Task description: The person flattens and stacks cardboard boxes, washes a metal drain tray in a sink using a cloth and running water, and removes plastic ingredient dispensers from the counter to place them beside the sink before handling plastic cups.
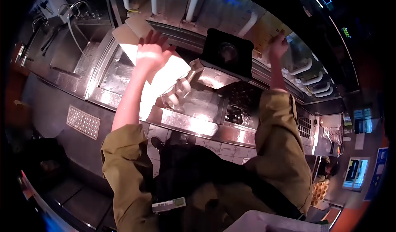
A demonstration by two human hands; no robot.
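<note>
My left hand (153, 52) lies with its fingers stretched out on pale folded sheets (171, 71), which look like cloth or paper, over the steel counter on the left. Below the sheets' edge sit several white rounded pieces (178, 92), partly covered. My right hand (279, 45) is raised by the clear-sided containers (262, 34) along the back, with its fingers curled in. Whether anything is inside those fingers is hidden. Between my hands stands a device with a black square top (228, 54) and a round middle.
A sink (66, 52) with a curved tap is at the far left. White handles (192, 4) stick out from the back containers. A recess with a dark perforated surface (241, 98) lies right of centre. Trays of round, orange-brown items (319, 192) are at the far right.
</note>
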